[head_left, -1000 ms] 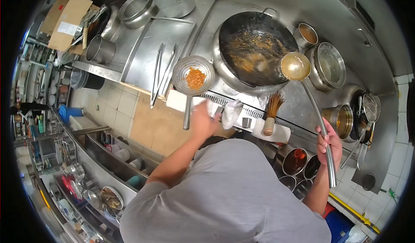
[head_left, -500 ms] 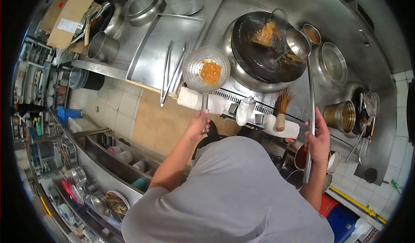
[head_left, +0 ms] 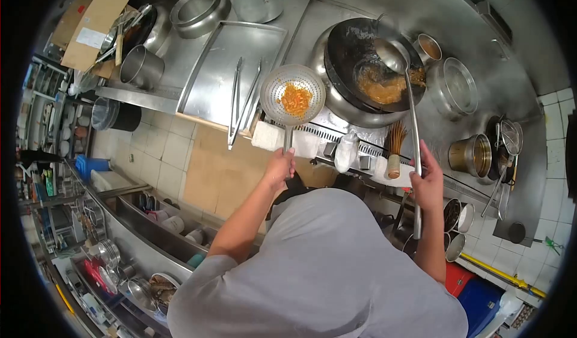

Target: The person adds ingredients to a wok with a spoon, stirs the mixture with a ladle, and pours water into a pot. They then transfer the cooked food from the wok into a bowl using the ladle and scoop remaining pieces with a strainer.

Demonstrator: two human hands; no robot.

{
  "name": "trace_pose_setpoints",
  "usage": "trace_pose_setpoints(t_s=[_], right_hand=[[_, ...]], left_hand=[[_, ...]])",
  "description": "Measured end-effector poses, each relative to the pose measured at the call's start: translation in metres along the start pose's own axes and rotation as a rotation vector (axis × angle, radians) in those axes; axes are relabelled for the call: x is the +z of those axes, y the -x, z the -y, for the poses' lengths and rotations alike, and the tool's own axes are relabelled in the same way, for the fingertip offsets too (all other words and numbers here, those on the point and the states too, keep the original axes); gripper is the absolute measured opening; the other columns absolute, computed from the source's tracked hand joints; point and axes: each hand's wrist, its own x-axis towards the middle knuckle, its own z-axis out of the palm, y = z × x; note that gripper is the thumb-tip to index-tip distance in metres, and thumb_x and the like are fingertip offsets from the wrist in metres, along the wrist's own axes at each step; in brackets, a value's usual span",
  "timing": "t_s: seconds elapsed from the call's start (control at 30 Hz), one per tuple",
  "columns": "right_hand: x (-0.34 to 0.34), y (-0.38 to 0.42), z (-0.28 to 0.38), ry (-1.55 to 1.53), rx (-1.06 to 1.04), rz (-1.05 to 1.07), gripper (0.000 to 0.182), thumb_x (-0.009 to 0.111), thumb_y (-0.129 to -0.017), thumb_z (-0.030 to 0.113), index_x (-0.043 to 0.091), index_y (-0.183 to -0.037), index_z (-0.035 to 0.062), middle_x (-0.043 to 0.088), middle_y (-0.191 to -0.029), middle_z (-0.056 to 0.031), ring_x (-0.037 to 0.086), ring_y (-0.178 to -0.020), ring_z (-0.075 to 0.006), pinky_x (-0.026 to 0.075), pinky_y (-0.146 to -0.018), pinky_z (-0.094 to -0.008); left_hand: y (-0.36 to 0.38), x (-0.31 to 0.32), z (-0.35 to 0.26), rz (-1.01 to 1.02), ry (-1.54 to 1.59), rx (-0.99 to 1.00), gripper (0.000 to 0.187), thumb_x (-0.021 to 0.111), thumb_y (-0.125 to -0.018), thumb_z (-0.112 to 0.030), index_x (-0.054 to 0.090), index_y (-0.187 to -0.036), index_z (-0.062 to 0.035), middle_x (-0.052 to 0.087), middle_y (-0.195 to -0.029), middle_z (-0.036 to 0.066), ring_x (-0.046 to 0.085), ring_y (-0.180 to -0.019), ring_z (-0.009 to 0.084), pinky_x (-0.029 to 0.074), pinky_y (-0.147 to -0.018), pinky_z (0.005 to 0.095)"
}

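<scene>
My left hand [head_left: 278, 170] is closed round the handle of a perforated strainer [head_left: 272, 100]. Small orange-red bits of food [head_left: 296, 100] lie in its bowl, held level just left of the wok. My right hand [head_left: 428, 185] grips the long handle of a ladle [head_left: 390, 57], fingers partly extended along it. The ladle's bowl is over the inside of the black wok [head_left: 339, 67], near its far right side. Brown, saucy food [head_left: 380, 87] lies in the lower right of the wok, partly behind the ladle's handle.
Tongs [head_left: 246, 100] rest on a metal tray [head_left: 207, 79] at left. A bamboo brush [head_left: 395, 149] and a white cloth [head_left: 346, 153] lie at the stove's front edge. Metal pots [head_left: 470, 156] stand right of the wok; a large pot [head_left: 252, 1] stands behind the tray.
The ladle has shifted left, its handle moving with my right hand. The food in the wok has slid from the far side toward the near right. The strainer has moved slightly right.
</scene>
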Motion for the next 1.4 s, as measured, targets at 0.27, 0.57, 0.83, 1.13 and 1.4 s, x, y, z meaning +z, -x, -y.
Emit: trace_pose_setpoints(t_s=[0.27,0.57,0.83,1.13,1.4], right_hand=[[0.043,0.034,-0.03,-0.051,-0.047,0.163,0.082,0.056,-0.085,-0.01,0.04,-0.165,0.0015,0.058,-0.129,-0.0031,0.057,-0.107,-0.012,0.049,-0.092,-0.0248],[0.1,0.014,-0.07,0.316,-0.205,0.554,0.084,0.057,-0.079,-0.008,0.047,-0.161,0.0083,0.065,-0.106,-0.018,0.066,-0.098,-0.0299,0.054,-0.092,-0.0375],[0.139,-0.055,-0.103,0.42,-0.354,0.448,0.086,0.06,-0.08,-0.009,0.046,-0.163,0.0122,0.066,-0.105,-0.0144,0.066,-0.097,-0.0272,0.054,-0.091,-0.0361],[0.165,-0.041,-0.094,0.379,-0.425,0.453,0.08,0.061,-0.083,-0.002,0.047,-0.161,0.0099,0.067,-0.111,-0.0244,0.067,-0.102,-0.0424,0.054,-0.093,-0.0442],[0.131,-0.037,-0.104,0.241,-0.197,0.548,0.082,0.058,-0.083,-0.008,0.048,-0.162,0.0126,0.07,-0.105,-0.0112,0.067,-0.096,-0.024,0.054,-0.093,-0.0338]], left_hand=[[-0.046,-0.009,0.006,-0.043,0.035,-0.107,0.028,0.058,-0.111,-0.035,0.055,-0.117,-0.0075,0.059,-0.086,0.006,0.054,-0.06,0.0141,0.049,-0.051,0.0315],[-0.049,-0.025,0.013,0.038,0.167,-0.136,0.029,0.055,-0.112,-0.036,0.055,-0.118,-0.0083,0.059,-0.092,0.006,0.054,-0.063,0.015,0.05,-0.053,0.0313],[-0.054,-0.024,0.013,-0.018,0.157,-0.124,0.027,0.061,-0.109,-0.035,0.056,-0.115,-0.0094,0.059,-0.09,0.006,0.053,-0.061,0.0153,0.047,-0.051,0.0318],[-0.053,-0.021,0.013,-0.046,0.149,-0.124,0.027,0.06,-0.11,-0.035,0.056,-0.116,-0.0092,0.058,-0.089,0.005,0.052,-0.061,0.0148,0.046,-0.05,0.0318],[-0.052,-0.022,0.011,-0.025,0.152,-0.156,0.024,0.062,-0.109,-0.034,0.057,-0.115,-0.0116,0.059,-0.091,0.005,0.053,-0.064,0.0146,0.047,-0.051,0.0305]])
